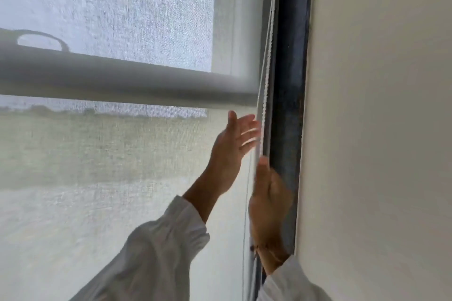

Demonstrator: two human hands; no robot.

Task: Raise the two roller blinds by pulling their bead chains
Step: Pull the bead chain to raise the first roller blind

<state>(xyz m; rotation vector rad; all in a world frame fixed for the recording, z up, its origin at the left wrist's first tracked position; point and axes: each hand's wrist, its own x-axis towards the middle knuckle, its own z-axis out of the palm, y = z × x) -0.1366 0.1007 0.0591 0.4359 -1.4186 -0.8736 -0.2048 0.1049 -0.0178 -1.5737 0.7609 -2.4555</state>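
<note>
Translucent white woven-cloth roller blind (102, 166) is showing a coarse, matt weave. White beaded chain (266, 63) is looking like bumpy plastic. Dark blue-grey window frame (291, 80) is appearing mottled, dull. Cream wall (379, 129) is reading smooth, matt. White cloth sleeves (156, 252) are creasing softly.

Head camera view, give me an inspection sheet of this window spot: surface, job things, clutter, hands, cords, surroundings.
Surface: sheer blind fabric covers the window; no table in view.
Job's things: bead chain hangs along the fabric's right edge; a grey horizontal bar shows behind the fabric.
Clutter: nothing seen.
Hands: right hand closed on the chain, thumb up; left hand open, fingers spread, fingertips at the chain, no grip.
Cords: only the chain, two strands running up out of view.
Surroundings: dark window frame, plain wall on the right; white sleeves.
</note>
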